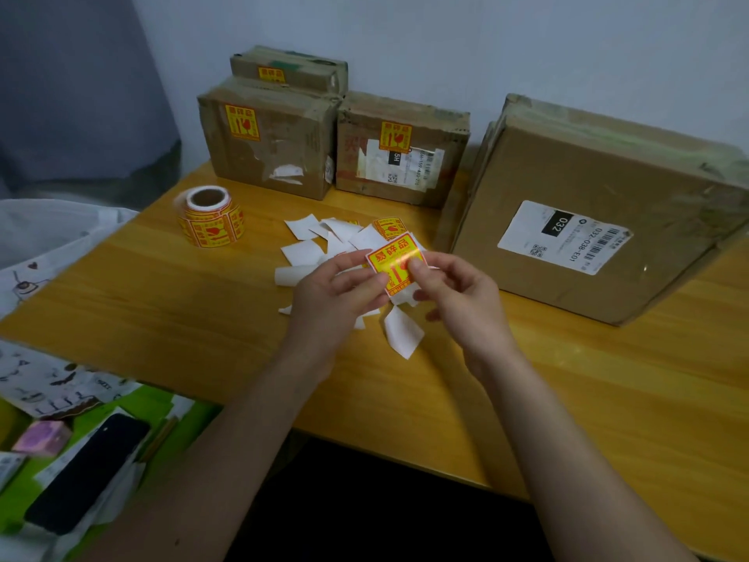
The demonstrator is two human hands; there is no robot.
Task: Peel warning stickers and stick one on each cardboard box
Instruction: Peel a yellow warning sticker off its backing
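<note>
We hold one yellow and red warning sticker (395,263) up over the wooden surface (170,302), with our left hand (338,292) pinching its left edge and the fingers of our right hand (458,294) curled and pinching its right side. Under our hands lies a heap of white backing papers (320,245), and the sticker roll (210,217) stands near the left. Three small boxes (267,144) at the back each wear a sticker, and the big box (600,208) on the right has only a white label.
</note>
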